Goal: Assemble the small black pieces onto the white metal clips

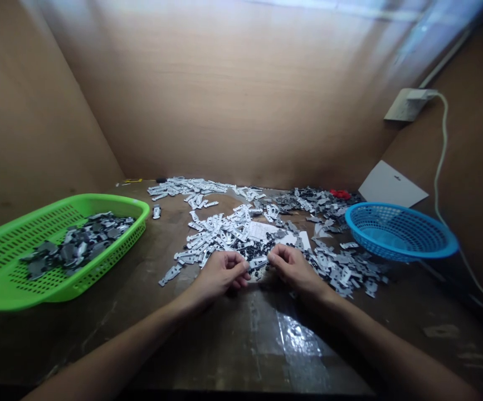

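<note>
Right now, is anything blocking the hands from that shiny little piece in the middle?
Nothing visible does. The silvery piece is between the fingertips of the left hand and the right hand; small black bits lie around it, not in the way.

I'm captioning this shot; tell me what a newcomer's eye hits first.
Most likely the bright green basket at the left, with a pile of grey parts in it. Next, the blue basket at the right. In the middle, the left hand and right hand face each other before scattered whitish parts, a pale piece between them.

Green basket (49,225) partly outside view.
</note>
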`<state>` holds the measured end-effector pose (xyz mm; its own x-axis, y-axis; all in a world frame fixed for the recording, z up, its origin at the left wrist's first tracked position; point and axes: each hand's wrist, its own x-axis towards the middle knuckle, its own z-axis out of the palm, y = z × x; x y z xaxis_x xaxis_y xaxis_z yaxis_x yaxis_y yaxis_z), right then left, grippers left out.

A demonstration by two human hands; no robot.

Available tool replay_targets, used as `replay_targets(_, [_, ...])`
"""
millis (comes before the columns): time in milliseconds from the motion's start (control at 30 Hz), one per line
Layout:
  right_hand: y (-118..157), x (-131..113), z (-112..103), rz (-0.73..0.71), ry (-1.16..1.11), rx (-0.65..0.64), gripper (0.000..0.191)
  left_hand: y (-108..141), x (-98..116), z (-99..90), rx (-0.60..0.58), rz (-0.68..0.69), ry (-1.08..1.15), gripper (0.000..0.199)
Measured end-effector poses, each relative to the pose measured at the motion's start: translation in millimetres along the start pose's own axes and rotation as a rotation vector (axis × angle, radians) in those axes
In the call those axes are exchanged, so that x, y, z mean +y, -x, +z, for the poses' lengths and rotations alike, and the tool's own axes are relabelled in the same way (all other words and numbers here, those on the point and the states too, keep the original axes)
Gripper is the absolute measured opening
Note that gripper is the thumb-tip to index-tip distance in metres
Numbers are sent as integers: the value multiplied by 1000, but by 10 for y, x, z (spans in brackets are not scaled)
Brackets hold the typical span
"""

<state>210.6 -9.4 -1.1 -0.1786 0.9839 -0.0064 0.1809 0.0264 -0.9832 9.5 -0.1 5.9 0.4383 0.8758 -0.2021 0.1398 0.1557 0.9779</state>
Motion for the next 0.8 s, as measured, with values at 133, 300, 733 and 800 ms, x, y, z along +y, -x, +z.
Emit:
replay_targets(133, [-11,41,22,17,-18,17,30,-14,12,-6,15,-4,-10,29])
replay_targets(300, [-26,38,-15,71,-78,-102,33,-6,30,-14,8,76,-9,29])
replay_targets(733, [-11,41,-2,37,-134,-197,36,-13,-50,33,-67,27,71,34])
replay_targets(800, [-3,26,23,81,-143,-212,37,-17,-32,21,-66,-1,102,34])
